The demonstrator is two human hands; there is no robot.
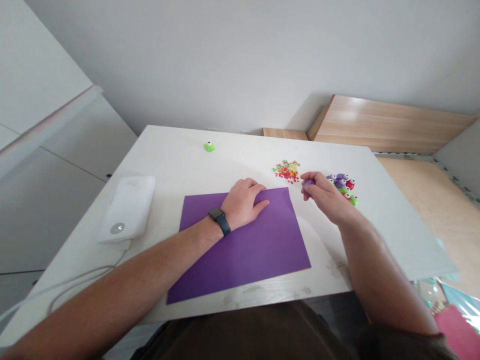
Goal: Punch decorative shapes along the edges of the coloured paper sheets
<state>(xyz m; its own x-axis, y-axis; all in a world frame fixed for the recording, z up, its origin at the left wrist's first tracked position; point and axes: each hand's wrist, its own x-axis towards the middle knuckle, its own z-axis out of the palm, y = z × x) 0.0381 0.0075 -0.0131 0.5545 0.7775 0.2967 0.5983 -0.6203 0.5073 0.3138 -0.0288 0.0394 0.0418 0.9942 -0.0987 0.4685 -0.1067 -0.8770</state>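
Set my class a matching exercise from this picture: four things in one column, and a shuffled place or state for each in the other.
Things
1. Purple sheet
2. Watch
3. Right hand
4. Lone green toy

Places and states
A. Strapped around the left wrist
B. Near the far edge of the table
C. Lying under the left hand
D. Pinching a small purple thing

Right pairs: 1-C, 2-A, 3-D, 4-B.
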